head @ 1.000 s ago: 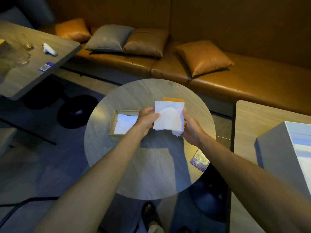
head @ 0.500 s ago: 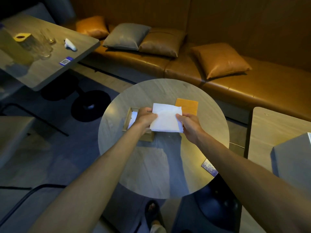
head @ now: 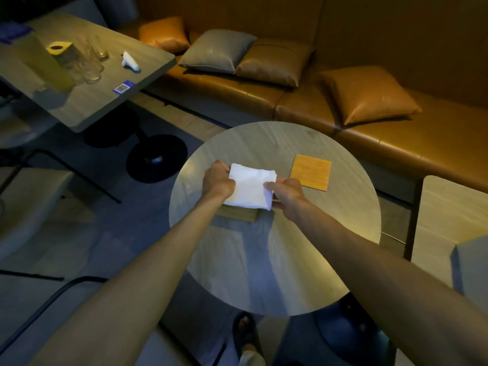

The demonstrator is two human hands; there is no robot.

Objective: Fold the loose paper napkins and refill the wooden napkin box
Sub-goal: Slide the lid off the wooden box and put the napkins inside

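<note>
A stack of white paper napkins [head: 250, 187] hangs flat just above the wooden napkin box [head: 239, 213]. My left hand [head: 217, 180] grips its left edge. My right hand [head: 286, 192] pinches its right edge. The napkins and my hands hide most of the box; only its near wall shows below the stack. The box's orange wooden lid [head: 311, 172] lies flat on the round table [head: 277, 260] to the right of my hands.
A leather bench with several cushions [head: 368, 93] runs behind the round table. A rectangular table [head: 87, 101] at the left holds glasses and a tissue box. Another table edge [head: 449, 215] and a grey box [head: 472, 265] stand at the right. My foot [head: 245, 331] shows below.
My hands have carried the napkin stack left and down, from upright in front of the lid to flat over the box. The lid is now fully uncovered.
</note>
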